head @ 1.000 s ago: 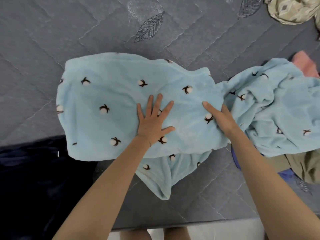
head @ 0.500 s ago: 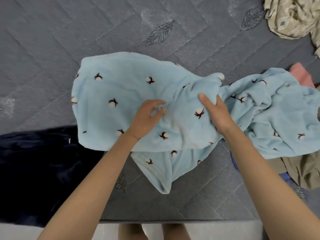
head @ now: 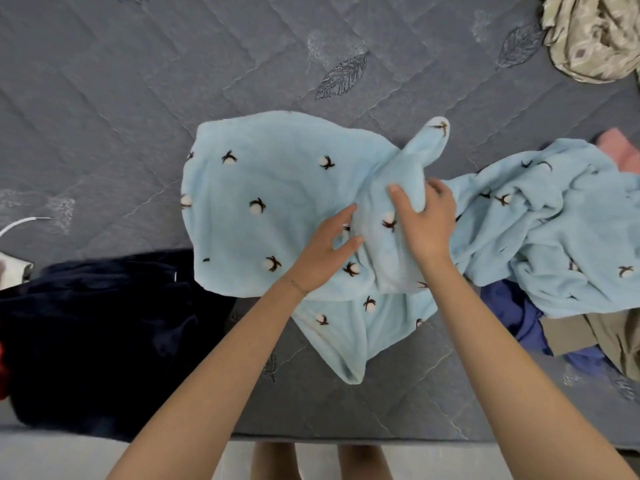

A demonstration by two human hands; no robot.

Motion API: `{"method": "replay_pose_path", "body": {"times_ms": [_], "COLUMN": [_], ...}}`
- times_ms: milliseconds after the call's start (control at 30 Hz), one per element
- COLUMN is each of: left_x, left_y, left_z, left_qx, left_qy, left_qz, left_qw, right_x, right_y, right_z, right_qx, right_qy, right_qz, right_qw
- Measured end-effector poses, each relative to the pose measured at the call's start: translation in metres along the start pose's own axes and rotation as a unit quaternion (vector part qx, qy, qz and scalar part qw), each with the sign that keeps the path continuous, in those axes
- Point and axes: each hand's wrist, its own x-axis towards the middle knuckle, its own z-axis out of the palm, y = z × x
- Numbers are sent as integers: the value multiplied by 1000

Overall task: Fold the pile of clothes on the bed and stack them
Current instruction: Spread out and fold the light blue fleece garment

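blue fleece garment [head: 277, 202] flat mid-bed [head: 138, 98], rest of pile [head: 568, 237] at 3 o'clock | soft, thick, light, floppy, grippy nap; I'd take it at an edge or fold | right hand [head: 426, 223] fingers curled round a raised fold | left hand [head: 325, 251] pinching fleece just beside, at its 8 o'clock

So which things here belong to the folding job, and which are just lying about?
Job: blue fleece garment, held by right hand, left hand on it; second blue fleece piece; navy garment; beige patterned cloth; pink cloth; olive garment.
Lying about: white cable.
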Motion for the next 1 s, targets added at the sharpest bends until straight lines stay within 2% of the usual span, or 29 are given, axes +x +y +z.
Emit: {"method": "replay_pose_path", "body": {"times_ms": [67, 167, 300, 433, 500, 533, 600, 633, 667, 733, 833, 933, 1000], "left_x": [3, 6, 6, 12, 13, 12, 7, 3, -2, -13, -29, -41, -47], "left_y": [-18, -41, -62, -65, -60, -56, -40, -29, -15, 12, 36, 42, 40], "left_z": [-3, -20, -34, -35, -32, -31, -33, -37, -42, -55, -76, -99, -118], "left_qx": [150, 409, 510, 551, 510, 448, 234, 115, 22, -65, -90, -86, -114], "left_qy": [39, 89, 27, 14, 25, 45, 101, 126, 138, 124, 88, 114, 128], "left_qz": [29, -23, -64, -69, -70, -65, -43, -26, -18, -12, -4, -31, -61], "left_qw": [988, 908, 857, 831, 857, 891, 966, 985, 990, 990, 992, 989, 983], "right_x": [7, 11, 2, -6, -9, -10, -13, -13, -14, -16, -24, -37, -49], "right_y": [23, 55, 71, 64, 52, 42, 18, 7, -5, -31, -67, -96, -112], "right_z": [-9, -19, -22, -21, -24, -26, -29, -29, -28, -23, -2, 24, 42], "right_qx": [54, 204, 314, 333, 323, 318, 314, 314, 315, 321, 321, 318, 329], "right_qy": [-10, -50, -133, -131, -116, -113, -122, -127, -133, -145, -157, -174, -206], "right_qz": [92, 238, 296, 261, 231, 210, 169, 154, 143, 119, 77, 28, 31], "right_qw": [994, 948, 892, 897, 911, 918, 926, 928, 929, 928, 931, 932, 921]}}
